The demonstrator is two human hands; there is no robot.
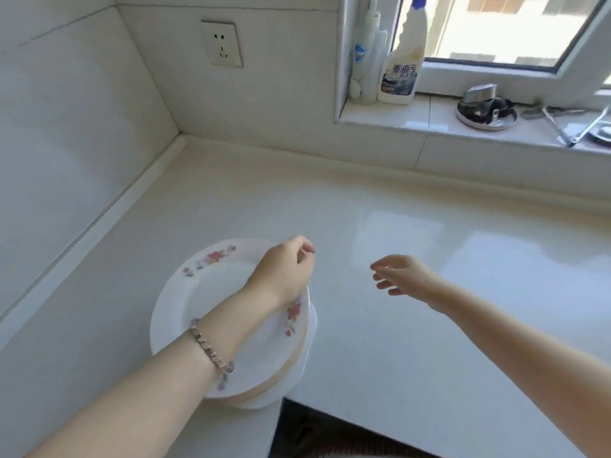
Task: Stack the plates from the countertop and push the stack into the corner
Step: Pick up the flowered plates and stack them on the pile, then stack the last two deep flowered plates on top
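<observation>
Two bare arms reach out over a glossy white countertop (413,233), seen from above by the person they belong to. A stack of plates (211,302) sits left of centre, close to the counter's front edge. Its top plate is white with small pink flower sprays on the rim, and the edges of several plates show beneath it on the right side.

The left hand (286,267) hangs over the far right rim of the stack, its fingers loosely curled and holding nothing that can be seen. Whether it touches the rim cannot be told. A beaded bracelet (211,350) circles that wrist, which crosses above the top plate.

The right hand (405,276) hovers over bare counter to the right, apart from the plates, fingers relaxed and slightly spread.

The corner (180,138) where two tiled walls meet lies at the far left, well apart from the stack. A wall socket (222,44) sits above it. On the windowsill (396,122) at the upper right stand two cleaning bottles (401,61) and a round dish (486,114) of metal items.
</observation>
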